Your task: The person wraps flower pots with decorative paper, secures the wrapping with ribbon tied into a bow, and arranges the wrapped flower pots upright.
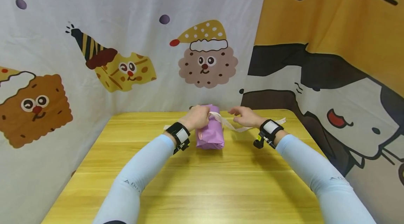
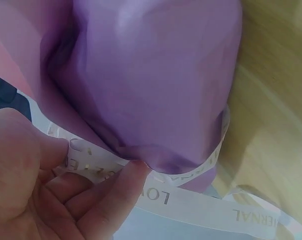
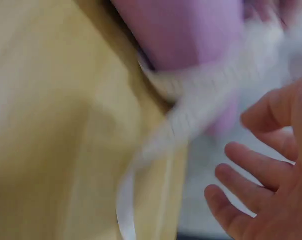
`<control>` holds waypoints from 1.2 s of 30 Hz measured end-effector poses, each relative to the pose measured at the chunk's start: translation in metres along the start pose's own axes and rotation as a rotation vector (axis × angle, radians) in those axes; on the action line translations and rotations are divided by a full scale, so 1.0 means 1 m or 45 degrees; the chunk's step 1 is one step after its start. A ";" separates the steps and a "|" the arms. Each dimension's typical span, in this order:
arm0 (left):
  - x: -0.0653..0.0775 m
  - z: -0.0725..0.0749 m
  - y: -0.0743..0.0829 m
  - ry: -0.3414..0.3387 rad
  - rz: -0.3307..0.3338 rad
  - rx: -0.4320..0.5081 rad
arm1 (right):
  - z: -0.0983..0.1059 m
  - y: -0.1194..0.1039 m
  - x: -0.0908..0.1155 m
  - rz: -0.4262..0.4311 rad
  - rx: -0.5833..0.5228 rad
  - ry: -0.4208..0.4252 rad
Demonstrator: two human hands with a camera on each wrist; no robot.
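Head view: a purple wrapped parcel [image 1: 209, 129] was seen lying on the yellow wooden table [image 1: 202, 182], near the table's far edge and roughly midway across its width. The left hand [image 1: 197, 118] was placed on the parcel's upper left side, with its fingers curled over the wrapping and over a pale printed ribbon [image 1: 228, 123]. The ribbon was led from the top of the parcel toward the parcel's right, where it passed under the right hand [image 1: 245, 116]. Whether the ribbon was pinched by the right hand could not be told from this view. A loose ribbon end [image 1: 281, 121] was seen lying on the table, well to the right of the parcel.

In the left wrist view, the ribbon [image 2: 190, 200] was shown wrapped around the lower part of the parcel [image 2: 151, 85] and pressed against the wrapping by the curled fingers [image 2: 116, 192] of the left hand [image 2: 36, 190].

In the right wrist view, which was blurred, the right hand [image 3: 270, 185] was shown with its fingers spread and relaxed, apart from the ribbon [image 3: 200, 107], which ran beside the parcel [image 3: 190, 30] and down over the table [image 3: 56, 125]
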State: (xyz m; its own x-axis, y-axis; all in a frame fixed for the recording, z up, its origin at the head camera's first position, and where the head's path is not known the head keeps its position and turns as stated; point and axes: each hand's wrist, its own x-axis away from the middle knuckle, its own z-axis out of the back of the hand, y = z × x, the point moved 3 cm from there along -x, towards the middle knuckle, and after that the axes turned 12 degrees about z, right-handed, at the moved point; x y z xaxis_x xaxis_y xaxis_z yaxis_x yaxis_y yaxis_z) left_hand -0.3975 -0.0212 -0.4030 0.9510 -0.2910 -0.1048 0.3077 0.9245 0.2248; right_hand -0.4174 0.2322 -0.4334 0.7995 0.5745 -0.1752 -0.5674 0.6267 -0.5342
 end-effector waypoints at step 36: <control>0.026 0.018 -0.056 0.133 -0.059 -0.202 | 0.008 -0.011 -0.008 0.164 0.084 0.084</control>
State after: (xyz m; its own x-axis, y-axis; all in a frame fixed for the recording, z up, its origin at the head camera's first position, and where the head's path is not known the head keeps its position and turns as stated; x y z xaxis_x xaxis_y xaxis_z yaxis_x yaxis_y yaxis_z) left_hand -0.3891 -0.0849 -0.4009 0.9249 -0.3148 -0.2132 0.3345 0.9403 0.0629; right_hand -0.4192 0.2245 -0.4197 0.7293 0.6181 -0.2935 -0.6760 0.5847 -0.4484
